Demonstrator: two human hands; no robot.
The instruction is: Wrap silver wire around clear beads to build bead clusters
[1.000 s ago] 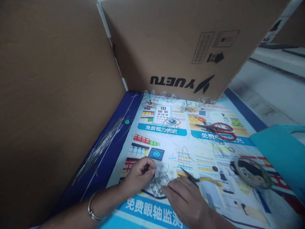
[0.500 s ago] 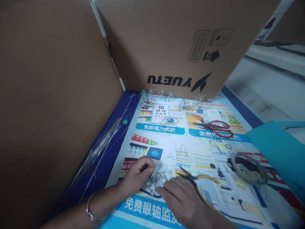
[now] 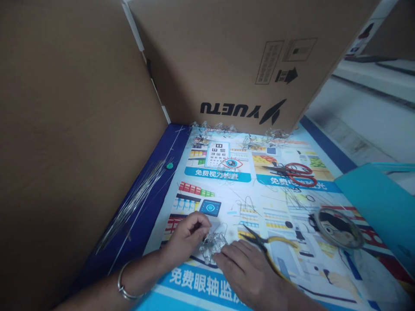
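Between my two hands is a small piece of bent silvery wire [image 3: 213, 245], low over the printed sheet. The fingers of my left hand [image 3: 188, 235] pinch its left side, thumb against forefinger. On its right side, the curled fingers of my right hand [image 3: 244, 265] grip the wire; their tips are partly hidden. Yellow-handled pliers [image 3: 266, 244] lie with jaws apart just beyond my right hand. Farther back are red-handled scissors [image 3: 296, 172].
A bundle of straight wires [image 3: 136, 198] lies on the dark blue strip at left, near a green lump [image 3: 169, 166]. Several wire pieces [image 3: 248, 141] sit along the cardboard wall [image 3: 233, 65]. A clear round coil [image 3: 340, 229] and a turquoise box [image 3: 376, 203] are at right.
The wire piece has turned slightly between my fingers. Both hands stay in almost the same place, and the tools have not moved.
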